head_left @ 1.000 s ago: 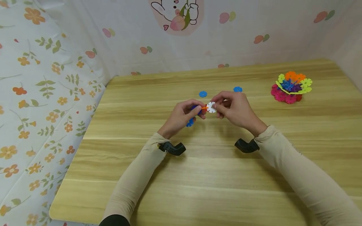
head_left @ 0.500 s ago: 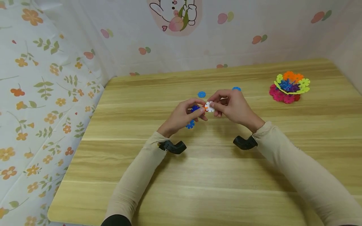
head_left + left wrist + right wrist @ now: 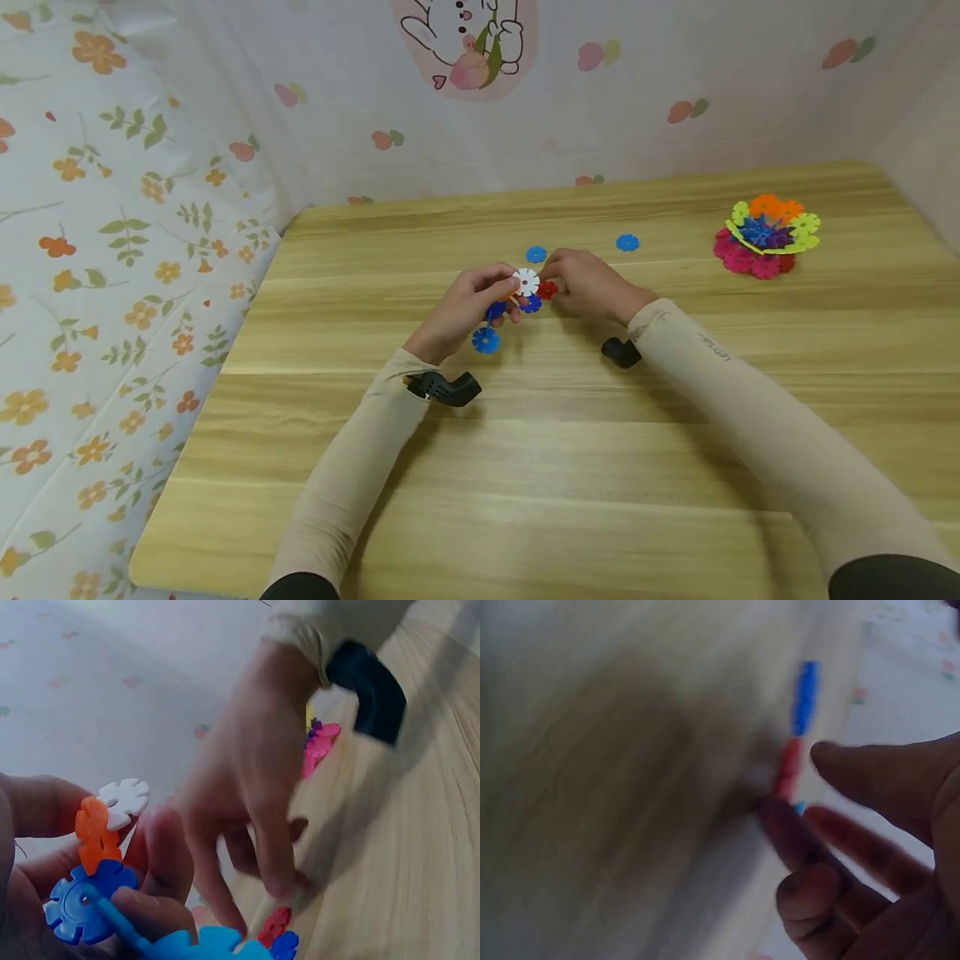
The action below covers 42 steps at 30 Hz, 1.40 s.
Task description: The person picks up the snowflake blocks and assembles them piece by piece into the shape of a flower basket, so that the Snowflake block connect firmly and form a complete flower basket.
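My left hand (image 3: 472, 304) grips a joined set of notched plastic snowflake discs. In the left wrist view these are a white disc (image 3: 124, 796), an orange disc (image 3: 94, 829), a dark blue disc (image 3: 67, 911) and a lighter blue disc (image 3: 217, 946). My right hand (image 3: 596, 287) reaches down to a red disc (image 3: 548, 290) on the table, beside another dark blue disc (image 3: 531, 305). In the blurred right wrist view, the thumb and fingers stand apart near the red disc, and a gap shows at the thumb.
Two loose blue discs lie farther back on the table, one blue disc (image 3: 536, 254) behind the hands and another blue disc (image 3: 627, 242) to the right. A multicoloured flower of joined discs (image 3: 765, 237) stands at the back right. A patterned cloth (image 3: 337, 108) hangs behind.
My right hand has let go of the white disc and moved down to the red disc. The white disc stays with the set in my left hand, which has shifted slightly left.
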{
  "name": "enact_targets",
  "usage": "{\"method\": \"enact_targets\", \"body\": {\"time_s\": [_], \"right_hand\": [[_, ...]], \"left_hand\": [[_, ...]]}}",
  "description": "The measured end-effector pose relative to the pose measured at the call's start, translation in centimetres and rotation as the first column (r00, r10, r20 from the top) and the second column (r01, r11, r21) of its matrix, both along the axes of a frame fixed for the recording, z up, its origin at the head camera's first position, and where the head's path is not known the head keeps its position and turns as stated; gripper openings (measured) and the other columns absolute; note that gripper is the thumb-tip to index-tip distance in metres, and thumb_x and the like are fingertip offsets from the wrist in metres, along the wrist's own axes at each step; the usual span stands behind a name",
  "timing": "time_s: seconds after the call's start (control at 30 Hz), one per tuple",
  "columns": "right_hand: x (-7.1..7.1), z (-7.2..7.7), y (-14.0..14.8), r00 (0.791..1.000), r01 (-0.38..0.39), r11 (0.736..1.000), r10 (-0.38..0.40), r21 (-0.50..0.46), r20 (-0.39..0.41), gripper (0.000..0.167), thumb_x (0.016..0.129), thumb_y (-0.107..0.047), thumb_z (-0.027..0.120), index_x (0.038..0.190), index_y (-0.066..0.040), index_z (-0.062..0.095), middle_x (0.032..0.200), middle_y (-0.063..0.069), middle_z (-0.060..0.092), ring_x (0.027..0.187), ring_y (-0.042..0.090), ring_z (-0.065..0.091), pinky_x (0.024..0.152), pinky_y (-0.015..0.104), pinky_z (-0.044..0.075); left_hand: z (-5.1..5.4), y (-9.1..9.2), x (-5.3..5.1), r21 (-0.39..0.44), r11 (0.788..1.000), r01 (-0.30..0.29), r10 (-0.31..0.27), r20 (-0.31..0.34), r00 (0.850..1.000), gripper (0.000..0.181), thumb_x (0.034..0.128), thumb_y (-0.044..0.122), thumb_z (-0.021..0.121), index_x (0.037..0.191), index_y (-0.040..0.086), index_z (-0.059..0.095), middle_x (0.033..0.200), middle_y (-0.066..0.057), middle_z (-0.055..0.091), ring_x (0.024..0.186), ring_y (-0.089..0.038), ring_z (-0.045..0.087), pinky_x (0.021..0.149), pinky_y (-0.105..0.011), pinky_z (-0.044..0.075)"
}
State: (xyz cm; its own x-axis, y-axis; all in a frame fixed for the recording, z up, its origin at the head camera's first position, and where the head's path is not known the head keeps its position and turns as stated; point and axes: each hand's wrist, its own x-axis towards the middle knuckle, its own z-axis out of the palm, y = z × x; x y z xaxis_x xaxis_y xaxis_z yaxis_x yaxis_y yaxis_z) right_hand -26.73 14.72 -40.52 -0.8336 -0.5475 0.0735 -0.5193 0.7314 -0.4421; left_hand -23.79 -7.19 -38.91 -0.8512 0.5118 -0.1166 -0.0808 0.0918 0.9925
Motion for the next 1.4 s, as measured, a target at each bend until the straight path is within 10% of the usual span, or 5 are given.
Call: {"method": "enact_targets", "body": {"time_s": [0.27,0.47,0.97,1.27,1.4], "right_hand": [[-1.1,-0.7,-1.0,0.996,-0.018,0.997,0.024,0.071,-0.085,0.012,0.084,0.003,0.074,0.095,-0.001,0.074,0.089,0.013,0.073,0.081,0.027,0.067,0.078,0.042,0.057],[-1.1,-0.4,0.3,0.998,-0.006,0.998,0.009,0.055,-0.060,0.032,0.086,0.002,0.068,0.118,0.001,0.069,0.104,0.018,0.071,0.091,0.030,0.066,0.084,0.045,0.056],[-1.8,-0.5,1.9,0.997,0.073,0.991,-0.074,0.113,0.006,0.015,0.085,-0.006,0.077,0.099,-0.002,0.073,0.090,0.013,0.071,0.082,0.026,0.061,0.077,0.040,0.053],[1.1,0.6,2.9,0.992,0.058,0.984,-0.037,-0.169,0.120,0.007,0.094,0.000,0.064,0.095,-0.004,0.070,0.090,0.013,0.071,0.062,0.018,0.067,0.057,0.024,0.053],[3.1,1.5,2.4,0.999,0.033,0.940,-0.031,-0.340,0.009,0.003,0.093,-0.003,0.068,0.094,-0.004,0.070,0.092,0.011,0.074,0.064,0.022,0.071,0.057,0.023,0.055]], "left_hand": [[0.1,0.0,-0.2,-0.016,1.000,-0.003,0.003,-0.006,1.000,0.021,0.1052,0.018,0.052,0.115,0.004,0.063,0.088,0.000,0.062,0.071,-0.013,0.058,0.059,-0.023,0.040],[0.1,-0.1,-0.3,-0.026,1.000,-0.006,0.005,-0.028,1.000,0.021,0.1044,0.019,0.054,0.116,0.004,0.065,0.083,-0.003,0.060,0.070,-0.014,0.052,0.058,-0.022,0.038],[-0.1,0.4,-0.1,-0.016,1.000,-0.025,0.024,-0.009,1.000,0.017,0.1038,0.019,0.055,0.108,0.006,0.065,0.084,-0.002,0.059,0.067,-0.011,0.050,0.057,-0.021,0.039],[-0.1,0.5,0.0,-0.062,0.997,-0.035,0.032,-0.051,0.998,0.020,0.1051,0.021,0.052,0.107,0.006,0.066,0.082,-0.004,0.058,0.066,-0.012,0.047,0.056,-0.021,0.036],[0.0,0.5,-0.1,-0.068,0.996,-0.049,0.045,-0.057,0.997,0.020,0.1053,0.021,0.052,0.105,0.006,0.065,0.081,-0.002,0.057,0.066,-0.012,0.047,0.057,-0.024,0.036]]}}
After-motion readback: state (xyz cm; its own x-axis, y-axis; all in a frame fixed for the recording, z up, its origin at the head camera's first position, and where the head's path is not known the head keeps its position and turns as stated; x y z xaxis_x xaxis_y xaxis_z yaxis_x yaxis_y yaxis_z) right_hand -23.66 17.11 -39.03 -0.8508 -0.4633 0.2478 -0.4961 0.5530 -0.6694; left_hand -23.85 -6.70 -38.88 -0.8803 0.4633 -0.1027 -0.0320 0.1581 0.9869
